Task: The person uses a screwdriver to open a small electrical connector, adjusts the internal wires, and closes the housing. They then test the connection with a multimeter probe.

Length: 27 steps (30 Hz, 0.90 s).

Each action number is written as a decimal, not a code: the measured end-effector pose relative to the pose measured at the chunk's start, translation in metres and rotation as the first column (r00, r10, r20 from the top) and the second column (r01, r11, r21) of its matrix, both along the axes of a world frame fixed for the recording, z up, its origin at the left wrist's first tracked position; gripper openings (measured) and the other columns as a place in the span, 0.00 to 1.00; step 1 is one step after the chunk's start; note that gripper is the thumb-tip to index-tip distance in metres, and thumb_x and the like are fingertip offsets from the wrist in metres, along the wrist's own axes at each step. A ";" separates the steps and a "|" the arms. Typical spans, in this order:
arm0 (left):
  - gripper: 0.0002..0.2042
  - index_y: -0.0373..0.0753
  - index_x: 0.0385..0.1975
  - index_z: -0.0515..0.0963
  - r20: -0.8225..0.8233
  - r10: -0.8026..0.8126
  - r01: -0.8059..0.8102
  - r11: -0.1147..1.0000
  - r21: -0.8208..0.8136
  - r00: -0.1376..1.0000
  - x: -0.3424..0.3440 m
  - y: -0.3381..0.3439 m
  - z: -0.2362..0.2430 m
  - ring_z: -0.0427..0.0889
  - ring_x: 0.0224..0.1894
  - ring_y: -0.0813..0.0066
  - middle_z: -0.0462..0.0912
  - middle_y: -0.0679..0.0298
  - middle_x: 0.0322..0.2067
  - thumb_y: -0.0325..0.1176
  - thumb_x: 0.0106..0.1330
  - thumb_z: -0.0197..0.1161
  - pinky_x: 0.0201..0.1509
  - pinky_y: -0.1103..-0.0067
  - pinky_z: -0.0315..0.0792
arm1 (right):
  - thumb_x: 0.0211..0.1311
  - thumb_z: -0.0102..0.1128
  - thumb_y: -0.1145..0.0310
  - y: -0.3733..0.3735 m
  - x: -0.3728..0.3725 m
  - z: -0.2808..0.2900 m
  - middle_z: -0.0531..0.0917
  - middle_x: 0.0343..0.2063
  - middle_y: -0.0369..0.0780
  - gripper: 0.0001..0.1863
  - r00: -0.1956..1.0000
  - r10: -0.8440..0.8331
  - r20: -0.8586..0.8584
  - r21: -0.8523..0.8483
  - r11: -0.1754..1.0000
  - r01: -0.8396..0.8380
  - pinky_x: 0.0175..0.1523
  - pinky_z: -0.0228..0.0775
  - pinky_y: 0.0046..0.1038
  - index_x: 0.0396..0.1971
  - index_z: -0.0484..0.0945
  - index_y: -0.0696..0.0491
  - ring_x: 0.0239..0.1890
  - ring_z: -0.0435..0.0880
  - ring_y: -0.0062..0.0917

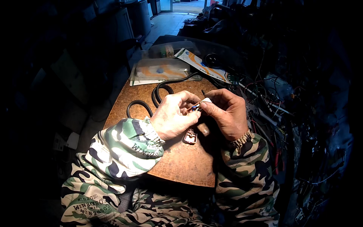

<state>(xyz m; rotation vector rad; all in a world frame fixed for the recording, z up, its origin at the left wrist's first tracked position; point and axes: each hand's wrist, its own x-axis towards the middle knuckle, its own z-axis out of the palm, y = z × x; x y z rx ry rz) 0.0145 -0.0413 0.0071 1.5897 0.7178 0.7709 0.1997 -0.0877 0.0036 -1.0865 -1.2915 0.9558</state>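
Observation:
My left hand [171, 118] is closed, thumb and fingers pinching short coloured wires [194, 108], one of them blue. Facing it, my right hand [228, 112] grips a small white part [206, 100] between thumb and fingers, right against those wires. The fingers hide most of the joint between them. Below the hands, a small open housing half [190, 137] with a pale inside lies on the wooden table. Just right of it rests a small brown block [203, 129]. A thick black cable [130, 107] loops behind my left hand.
The brown wooden table [181, 166] narrows toward the far end. Clear plastic packages [162, 68] and a white-and-orange card [202, 64] lie at its back, with a coiled dark cord [211, 59] beside them. Tangled wires [272, 106] crowd the right side, near red-handled pliers [277, 160].

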 end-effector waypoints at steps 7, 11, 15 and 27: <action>0.16 0.27 0.48 0.76 -0.067 0.045 -0.041 0.997 0.065 0.997 0.001 -0.003 0.004 0.80 0.40 0.83 0.82 0.62 0.39 0.25 0.61 0.66 0.46 0.84 0.77 | 0.60 0.71 0.73 -0.002 0.000 0.005 0.86 0.33 0.40 0.13 1.000 0.008 0.018 -0.028 1.000 -0.007 0.40 0.78 0.20 0.41 0.81 0.63 0.34 0.84 0.19; 0.16 0.27 0.47 0.76 -0.115 0.103 -0.090 0.989 0.120 0.988 -0.005 -0.006 0.010 0.79 0.36 0.85 0.81 0.64 0.36 0.26 0.61 0.66 0.42 0.85 0.76 | 0.61 0.70 0.73 0.001 -0.004 0.007 0.86 0.32 0.41 0.14 0.999 0.042 0.001 -0.034 0.999 -0.042 0.41 0.78 0.20 0.43 0.81 0.64 0.35 0.85 0.19; 0.15 0.28 0.45 0.76 -0.154 0.075 -0.059 0.993 0.104 0.985 0.002 -0.001 0.006 0.78 0.35 0.86 0.81 0.65 0.33 0.26 0.60 0.67 0.40 0.86 0.75 | 0.61 0.69 0.75 0.000 0.005 -0.001 0.87 0.36 0.43 0.17 0.994 0.087 -0.068 -0.055 0.994 -0.091 0.44 0.79 0.22 0.49 0.79 0.65 0.38 0.86 0.22; 0.15 0.29 0.46 0.75 0.014 0.052 -0.051 0.998 -0.040 0.999 -0.001 0.002 0.007 0.81 0.38 0.83 0.81 0.62 0.38 0.21 0.60 0.67 0.44 0.86 0.78 | 0.59 0.65 0.80 -0.003 -0.001 0.005 0.86 0.41 0.45 0.22 0.994 0.103 -0.047 -0.041 0.994 -0.105 0.50 0.79 0.24 0.54 0.76 0.66 0.43 0.85 0.24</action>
